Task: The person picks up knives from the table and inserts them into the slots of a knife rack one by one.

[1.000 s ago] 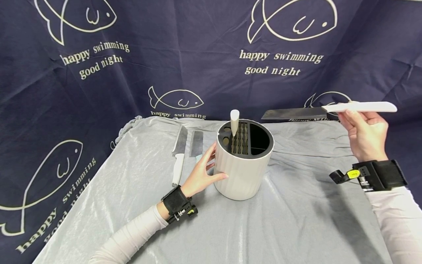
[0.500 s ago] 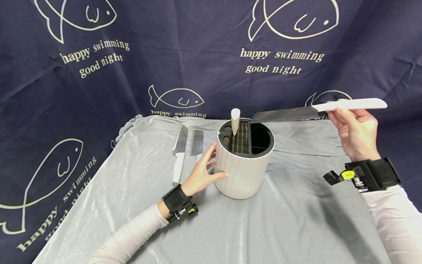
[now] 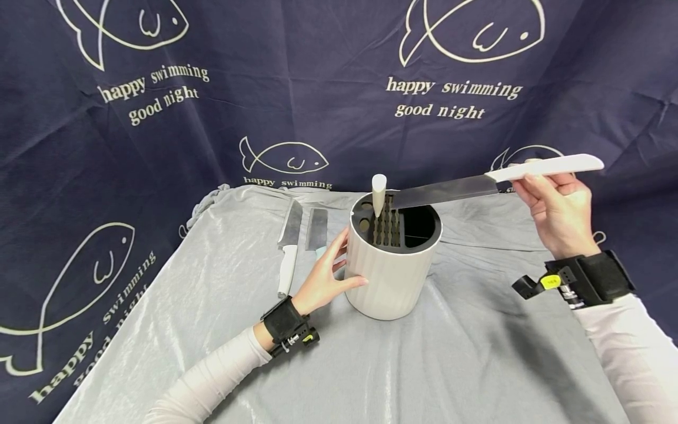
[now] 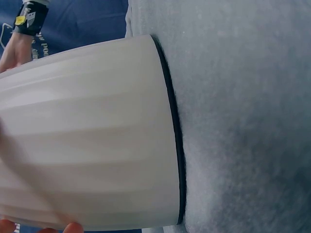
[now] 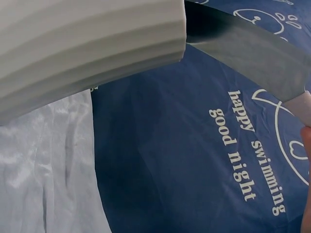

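Observation:
A ribbed white knife holder [image 3: 389, 282] with a black slotted top stands upright on the cloth. My left hand [image 3: 320, 285] holds its left side, thumb on the front and fingers round the side; in the left wrist view fingertips [image 4: 73, 227] touch its wall. At the right, my right hand [image 3: 558, 206] grips the white handle of a knife [image 3: 450, 191]. Its broad blade points left and slopes slightly down, with the tip over the slotted part of the top. Another white handle [image 3: 378, 194] sticks up from the holder; its blade is hidden inside.
Left of the holder lie a white-handled cleaver [image 3: 288, 268] and a second knife with a pale blue handle [image 3: 317, 229], partly hidden by my left hand. Grey cloth [image 3: 477, 353] covers the table. A dark blue printed curtain [image 3: 339, 76] hangs behind.
My right hand has moved left with the knife, and the blade has tilted down so its tip now lies over the holder's top. My left hand stays on the holder.

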A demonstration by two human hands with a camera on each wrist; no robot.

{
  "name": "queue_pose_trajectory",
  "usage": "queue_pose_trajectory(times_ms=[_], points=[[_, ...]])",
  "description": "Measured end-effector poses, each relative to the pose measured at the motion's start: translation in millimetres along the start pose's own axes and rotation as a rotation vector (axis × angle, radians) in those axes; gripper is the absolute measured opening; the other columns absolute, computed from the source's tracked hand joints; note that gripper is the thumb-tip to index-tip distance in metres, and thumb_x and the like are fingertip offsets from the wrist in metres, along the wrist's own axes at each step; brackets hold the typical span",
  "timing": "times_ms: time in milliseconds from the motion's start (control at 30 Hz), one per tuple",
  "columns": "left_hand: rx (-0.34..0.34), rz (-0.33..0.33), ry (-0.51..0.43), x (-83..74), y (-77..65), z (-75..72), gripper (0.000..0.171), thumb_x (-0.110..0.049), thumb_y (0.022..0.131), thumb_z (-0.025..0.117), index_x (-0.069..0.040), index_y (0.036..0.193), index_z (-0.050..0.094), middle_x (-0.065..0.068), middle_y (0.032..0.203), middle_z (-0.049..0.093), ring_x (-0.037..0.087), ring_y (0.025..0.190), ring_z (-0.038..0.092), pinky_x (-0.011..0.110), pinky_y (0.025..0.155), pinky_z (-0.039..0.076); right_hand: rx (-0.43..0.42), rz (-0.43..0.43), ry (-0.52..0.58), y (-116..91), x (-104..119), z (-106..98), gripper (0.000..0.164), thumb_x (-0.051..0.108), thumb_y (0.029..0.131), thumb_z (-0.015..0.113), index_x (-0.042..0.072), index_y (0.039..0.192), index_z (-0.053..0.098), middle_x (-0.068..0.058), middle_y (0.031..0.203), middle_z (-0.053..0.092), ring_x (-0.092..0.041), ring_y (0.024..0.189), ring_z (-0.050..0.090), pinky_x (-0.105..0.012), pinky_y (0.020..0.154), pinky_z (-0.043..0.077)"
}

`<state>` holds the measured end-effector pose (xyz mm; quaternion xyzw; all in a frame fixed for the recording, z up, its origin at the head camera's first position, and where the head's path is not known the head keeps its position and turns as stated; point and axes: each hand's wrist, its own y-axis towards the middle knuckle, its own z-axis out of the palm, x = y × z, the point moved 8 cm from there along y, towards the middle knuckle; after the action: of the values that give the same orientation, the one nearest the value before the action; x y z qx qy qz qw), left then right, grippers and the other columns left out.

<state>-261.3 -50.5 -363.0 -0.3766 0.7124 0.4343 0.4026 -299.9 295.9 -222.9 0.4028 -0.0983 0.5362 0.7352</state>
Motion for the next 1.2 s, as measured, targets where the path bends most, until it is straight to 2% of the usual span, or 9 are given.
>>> queue_pose_trajectory(times_ms=[133,367,633,800,967,1200], points=[[0.0,0.001,0.006,1.3,0.6,0.1,0.102,-0.006,0.079,0.081,-0.018,0.157,0.016,0.009,0.158,0.027,0.027,0.139,0.035,0.044,0.111,0.039,0.036,0.019,-0.015,1,-3,6,0.024,-0.025,0.088,0.047,-0.02,0.106,0.062,-0.026,0.094,0.07,-0.032,0.088,0.071,-0.038,0.087,0.054],[0.003,-0.019,-0.005,3.2,1.3,1.4,0.102,0.003,0.078,0.078,-0.009,0.156,0.012,0.018,0.158,0.023,0.036,0.14,0.031,0.05,0.112,0.036,0.069,0.032,-0.055,3,-4,14,0.024,-0.025,0.088,0.047,-0.02,0.107,0.06,-0.026,0.095,0.07,-0.032,0.091,0.071,-0.037,0.087,0.055],[0.003,0.006,0.009,2.6,0.5,0.2,0.102,-0.007,0.079,0.08,-0.02,0.157,0.016,0.008,0.158,0.026,0.028,0.14,0.035,0.044,0.111,0.04,0.139,0.021,-0.12,9,1,31,0.027,-0.026,0.088,0.046,-0.02,0.11,0.06,-0.026,0.099,0.07,-0.03,0.092,0.07,-0.035,0.086,0.056],[-0.001,0.024,0.005,1.4,-0.2,-0.8,0.102,-0.011,0.079,0.081,-0.022,0.157,0.016,0.009,0.157,0.028,0.028,0.139,0.036,0.045,0.11,0.04,0.183,0.026,-0.176,14,4,45,0.028,-0.025,0.088,0.047,-0.02,0.113,0.058,-0.027,0.099,0.07,-0.03,0.092,0.071,-0.034,0.086,0.056],[-0.002,0.016,0.007,2.5,0.3,-0.9,0.102,-0.011,0.079,0.081,-0.023,0.157,0.016,0.007,0.156,0.03,0.026,0.138,0.037,0.043,0.11,0.04,0.195,0.02,-0.243,20,7,55,0.026,-0.024,0.088,0.048,-0.019,0.111,0.06,-0.024,0.097,0.071,-0.027,0.089,0.071,-0.032,0.083,0.058],[0.001,0.022,0.008,3.8,0.4,0.2,0.102,-0.01,0.079,0.081,-0.023,0.157,0.016,0.008,0.157,0.029,0.027,0.139,0.036,0.044,0.11,0.041,0.21,0.031,-0.327,27,8,66,0.022,-0.023,0.087,0.052,-0.02,0.107,0.062,-0.023,0.096,0.072,-0.025,0.091,0.071,-0.032,0.085,0.057]])
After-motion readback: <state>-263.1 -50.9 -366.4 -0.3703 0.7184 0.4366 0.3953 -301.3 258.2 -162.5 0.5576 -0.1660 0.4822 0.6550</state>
